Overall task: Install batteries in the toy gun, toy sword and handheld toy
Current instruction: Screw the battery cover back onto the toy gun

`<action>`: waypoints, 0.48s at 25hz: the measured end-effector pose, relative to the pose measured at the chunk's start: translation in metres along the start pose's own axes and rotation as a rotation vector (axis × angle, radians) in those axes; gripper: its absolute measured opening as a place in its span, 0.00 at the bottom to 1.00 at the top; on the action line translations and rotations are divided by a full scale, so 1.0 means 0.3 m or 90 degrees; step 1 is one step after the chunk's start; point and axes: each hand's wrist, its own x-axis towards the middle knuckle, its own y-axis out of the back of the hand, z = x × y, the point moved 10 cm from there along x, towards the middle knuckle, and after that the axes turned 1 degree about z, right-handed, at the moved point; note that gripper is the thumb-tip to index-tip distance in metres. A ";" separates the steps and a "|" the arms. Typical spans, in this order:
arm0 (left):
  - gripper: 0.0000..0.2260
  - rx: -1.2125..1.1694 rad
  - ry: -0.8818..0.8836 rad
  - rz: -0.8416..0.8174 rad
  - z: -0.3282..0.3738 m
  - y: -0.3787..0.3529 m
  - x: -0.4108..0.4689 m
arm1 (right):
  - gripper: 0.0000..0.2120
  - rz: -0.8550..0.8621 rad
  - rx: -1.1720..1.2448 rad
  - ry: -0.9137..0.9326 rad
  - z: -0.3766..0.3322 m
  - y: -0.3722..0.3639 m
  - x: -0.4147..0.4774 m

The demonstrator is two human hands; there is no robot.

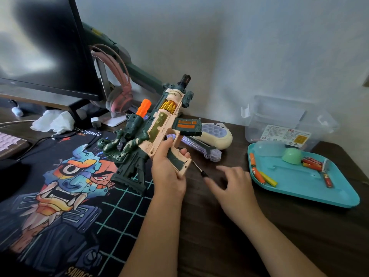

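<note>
My left hand (168,172) grips the handle of the toy gun (157,124), a peach and dark green rifle held up off the desk with its barrel pointing away. My right hand (229,182) hovers open, fingers spread, just above a small black-handled screwdriver (200,171) lying on the desk. Behind the gun lie the clear toy sword (207,151) and the cream handheld toy (218,134) with round buttons. Several orange, red and yellow batteries (259,174) rest in the teal tray (299,188) at the right.
A printed desk mat (60,186) covers the left of the dark wooden desk. A monitor (44,47), pink headphones (119,96), crumpled tissue (54,120) and a keyboard edge stand at the left. A clear plastic box (283,120) sits behind the tray.
</note>
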 end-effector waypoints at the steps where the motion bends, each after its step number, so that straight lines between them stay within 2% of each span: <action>1: 0.06 0.002 0.000 0.008 -0.001 0.003 0.002 | 0.22 -0.028 -0.074 0.011 -0.002 -0.039 0.007; 3: 0.05 0.005 0.003 0.019 -0.005 0.005 -0.001 | 0.15 -0.007 -0.092 0.050 -0.034 -0.049 0.015; 5: 0.03 0.014 0.002 0.018 -0.010 0.001 -0.009 | 0.07 0.048 0.061 0.050 -0.048 0.011 0.003; 7: 0.03 0.030 -0.002 0.009 -0.008 -0.009 -0.016 | 0.06 0.101 0.289 0.015 -0.028 0.095 -0.024; 9: 0.03 0.035 -0.008 0.005 -0.006 -0.015 -0.020 | 0.07 0.141 0.456 0.033 -0.044 0.174 -0.058; 12: 0.03 0.040 -0.013 0.000 -0.005 -0.022 -0.026 | 0.05 0.184 0.547 0.102 -0.096 0.238 -0.099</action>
